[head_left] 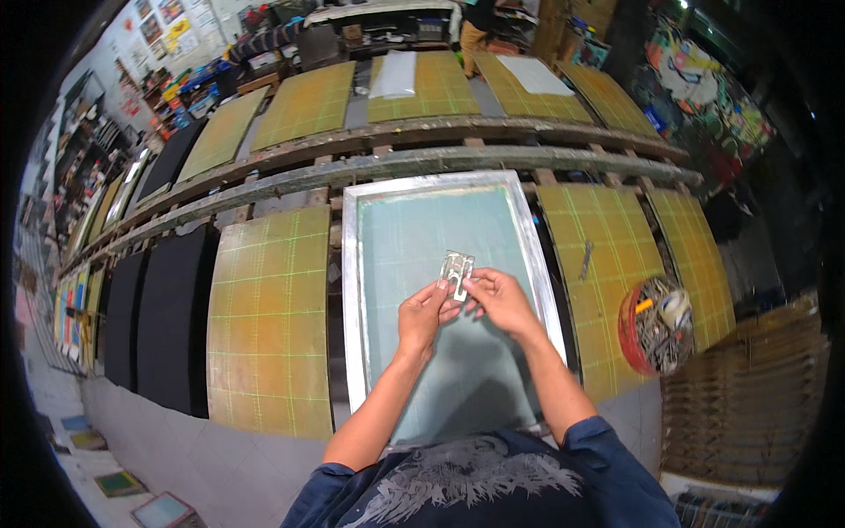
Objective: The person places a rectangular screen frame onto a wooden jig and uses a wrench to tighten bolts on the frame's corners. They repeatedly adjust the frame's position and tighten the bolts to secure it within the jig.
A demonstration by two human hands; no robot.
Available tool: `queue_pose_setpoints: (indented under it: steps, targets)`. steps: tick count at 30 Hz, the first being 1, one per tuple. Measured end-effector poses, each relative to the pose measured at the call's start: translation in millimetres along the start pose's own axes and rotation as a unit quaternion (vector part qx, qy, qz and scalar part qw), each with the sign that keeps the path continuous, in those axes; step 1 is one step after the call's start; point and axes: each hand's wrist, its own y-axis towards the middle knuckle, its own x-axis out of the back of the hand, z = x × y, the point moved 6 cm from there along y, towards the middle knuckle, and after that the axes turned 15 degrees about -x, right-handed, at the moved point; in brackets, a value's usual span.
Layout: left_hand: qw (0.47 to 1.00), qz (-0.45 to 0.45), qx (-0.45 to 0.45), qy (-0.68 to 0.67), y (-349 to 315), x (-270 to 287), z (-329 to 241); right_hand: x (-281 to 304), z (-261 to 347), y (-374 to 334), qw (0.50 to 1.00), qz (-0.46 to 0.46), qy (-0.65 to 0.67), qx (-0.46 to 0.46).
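Observation:
A small flat metal plate with cut-out slots (457,266) is held up over a printing screen, pinched between both hands. My left hand (424,314) grips its lower left side, thumb on the near face. On the lower right side, my right hand (495,300) closes thumb and fingers on the same plate. Below them lies the screen, with a pale aluminium frame (354,290) and blue-green mesh (405,238). Shadows of my arms and body fall across the mesh's near part.
Yellow-orange boards (268,326) with green grid lines flank the screen. On the right, a wrench (586,260) lies near a red tub (630,330) of metal parts. Black-covered boards (172,326) stand left. Long rails (396,172) cross behind; a person (475,35) stands at the back.

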Motion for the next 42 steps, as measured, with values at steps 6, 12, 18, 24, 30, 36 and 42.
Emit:
queue_pose_setpoints:
  steps: [6, 12, 18, 24, 30, 36, 42]
  targets:
    - [0.996, -0.056, -0.030, 0.061, 86, 17, 10, -30, 24, 85, 0.996, -0.041, 0.083, -0.015]
    - [0.921, -0.059, -0.225, 0.312, 223, 25, -1, -21, 60, 210, 0.996, -0.070, 0.058, -0.020]
    - [0.866, -0.074, -0.282, 0.405, 297, 19, 15, -5, 59, 289, 0.992, -0.115, 0.054, 0.003]
    - [0.843, -0.077, -0.310, 0.433, 307, 22, 35, 3, 57, 297, 0.988, -0.151, -0.004, 0.009]
    - [0.863, -0.099, -0.272, 0.415, 307, 23, 31, 1, 63, 309, 0.986, -0.158, -0.061, -0.002]
    - [0.782, -0.053, -0.299, 0.545, 297, 12, 9, 3, 59, 309, 0.977, -0.194, -0.073, 0.044]
    - [0.689, 0.036, -0.348, 0.635, 302, -4, -1, 16, 55, 300, 0.975, -0.220, -0.008, 0.006]
